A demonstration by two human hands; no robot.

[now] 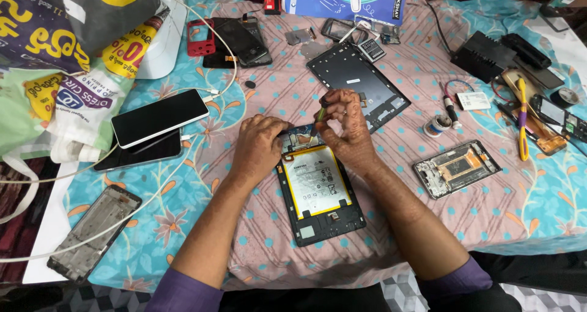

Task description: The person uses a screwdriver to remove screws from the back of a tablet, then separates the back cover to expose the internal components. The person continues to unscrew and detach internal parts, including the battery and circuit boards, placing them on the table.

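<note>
An opened tablet (318, 193) lies on the patterned cloth in front of me, its white battery framed in yellow showing. My left hand (260, 147) rests on the tablet's upper left corner, fingers curled over the edge. My right hand (348, 128) grips a small screwdriver (319, 116) with a yellow-green handle, tip down on the tablet's top edge near the circuit board. The tablet's black back cover (361, 83) lies just beyond my right hand.
Two phones (156, 125) lie stacked at the left with a white cable, and a phone frame (92, 232) sits near the lower left. An open phone chassis (455, 167) lies right. Tools, a small pot (437, 127) and parts crowd the far right; bags pile at upper left.
</note>
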